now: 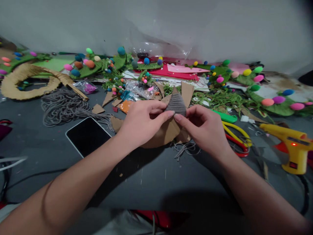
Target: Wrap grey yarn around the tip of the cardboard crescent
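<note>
Between my two hands is a small pointed piece of cardboard wrapped in grey yarn (176, 105), its bare brown tip facing up and away. My left hand (144, 122) pinches its left lower edge between thumb and fingers. On the other side my right hand (205, 127) grips the lower right edge, the two thumbs nearly meeting. Beneath the hands lie loose brown cardboard pieces (167, 135), and a few grey yarn ends (187, 149) stick out below them. The fingers behind the wrapped piece are partly hidden.
Left are a phone (88, 135), a grey yarn heap (67, 106) and a straw-coloured wreath (9, 83). Right are scissors with yellow and red handles (238, 132), a green cutter (226, 117) and a yellow glue gun (290, 140), its light lit. Leaves with coloured balls (278, 101) line the back.
</note>
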`<state>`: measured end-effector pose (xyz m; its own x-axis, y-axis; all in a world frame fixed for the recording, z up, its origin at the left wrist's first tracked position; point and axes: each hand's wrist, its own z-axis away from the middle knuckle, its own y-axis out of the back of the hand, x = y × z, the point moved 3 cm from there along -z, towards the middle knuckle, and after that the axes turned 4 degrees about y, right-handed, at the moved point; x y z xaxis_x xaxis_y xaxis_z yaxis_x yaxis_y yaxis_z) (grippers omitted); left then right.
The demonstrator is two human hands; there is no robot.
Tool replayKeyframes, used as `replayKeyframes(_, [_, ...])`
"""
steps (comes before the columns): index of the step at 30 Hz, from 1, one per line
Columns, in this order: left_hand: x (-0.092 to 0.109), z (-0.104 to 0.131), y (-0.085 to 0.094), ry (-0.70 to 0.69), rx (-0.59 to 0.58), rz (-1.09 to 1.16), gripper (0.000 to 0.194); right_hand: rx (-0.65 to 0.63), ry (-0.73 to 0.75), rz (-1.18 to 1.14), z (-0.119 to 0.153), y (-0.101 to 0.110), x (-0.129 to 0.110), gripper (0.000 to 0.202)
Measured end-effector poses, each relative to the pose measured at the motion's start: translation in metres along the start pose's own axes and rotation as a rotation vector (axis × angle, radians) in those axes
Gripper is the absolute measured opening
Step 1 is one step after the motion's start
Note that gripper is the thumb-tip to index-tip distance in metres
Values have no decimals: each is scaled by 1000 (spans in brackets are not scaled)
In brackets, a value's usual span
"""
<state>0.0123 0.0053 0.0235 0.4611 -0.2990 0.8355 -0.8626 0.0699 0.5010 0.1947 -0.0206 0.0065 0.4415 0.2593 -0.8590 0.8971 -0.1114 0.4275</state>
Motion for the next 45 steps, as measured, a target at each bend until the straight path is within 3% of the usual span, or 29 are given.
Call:
replayKeyframes(36, [-1,0,-1,28,-34,57,13,-49,-67,-87,-2,0,3,31])
replayKeyframes(40, [0,0,0,67,-34,73,13,-82,-144,-172,-4,1,2,33])
replayKeyframes(45, [1,0,0,90,-98,112,14,-256,-369,-441,-5,-1,13,40])
